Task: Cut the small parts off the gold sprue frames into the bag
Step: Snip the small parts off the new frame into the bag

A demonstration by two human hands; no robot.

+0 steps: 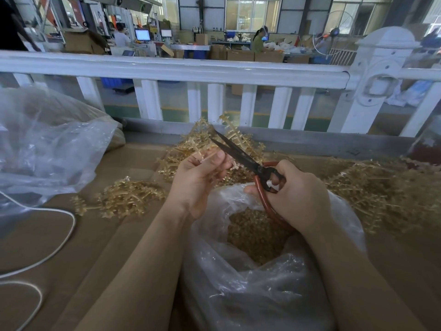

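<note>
Factory floor, large hall: white railing (181, 68) near; far behind it cardboard boxes (241, 54), computer monitors (142, 34), workers at benches, high windows (250, 13).

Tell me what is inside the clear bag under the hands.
The clear bag holds a heap of small gold parts, seen through its open mouth. The right hand and crumpled plastic cover part of the heap; its depth cannot be seen.

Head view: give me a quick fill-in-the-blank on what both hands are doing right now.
1. The right hand grips scissors with ____ handles.
2. The scissor blades are ____.
3. The left hand holds a gold sprue frame above the clear ____, which holds cut parts.

Missing words: red; open; bag
</note>
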